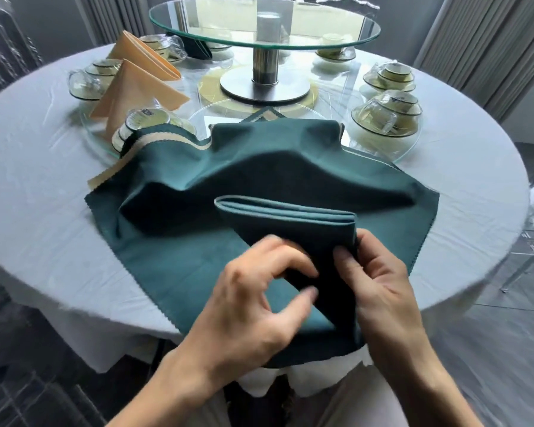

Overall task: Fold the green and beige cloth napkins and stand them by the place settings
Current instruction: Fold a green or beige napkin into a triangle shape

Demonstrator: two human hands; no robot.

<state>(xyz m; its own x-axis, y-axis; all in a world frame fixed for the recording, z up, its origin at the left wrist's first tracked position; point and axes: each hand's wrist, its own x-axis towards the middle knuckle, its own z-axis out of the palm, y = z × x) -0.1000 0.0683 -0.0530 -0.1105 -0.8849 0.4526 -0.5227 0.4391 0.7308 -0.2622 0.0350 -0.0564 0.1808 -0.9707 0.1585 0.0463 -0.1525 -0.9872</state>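
Head view: folded green napkin point(293, 238) held upright above a spread green cloth point(179, 257) at the near edge of the round table point(28, 195). Right hand point(379, 285) gripping the napkin's right edge, thumb point(346, 260) pressed on the near face, other fingers hidden behind the fold. Left hand point(253, 306) just left of the napkin's lower corner, fingers loosely curled, fingertips touching or nearly touching the fabric; blurred, so cannot tell whether anything is pinched.

Top of the napkin a stack of rounded fold edges, running level from left to right. Lower part tapering toward the hands. Spread cloth rumpled and humped toward the far side, zigzag-cut hem along its left and right edges, near corner hanging over the table rim. Beige-bordered cloths point(167, 143) poking out from under its far side.

Bare white tablecloth to the left and right of the spread cloth. Two beige napkins point(136, 87) standing as pointed triangles at far left beside wrapped bowl sets point(90, 78). More bowl sets point(389, 115) at far right. Glass turntable point(264, 23) on a metal pedestal in the middle, well apart from the hands.

Napkin dark teal-green, plain, matte.
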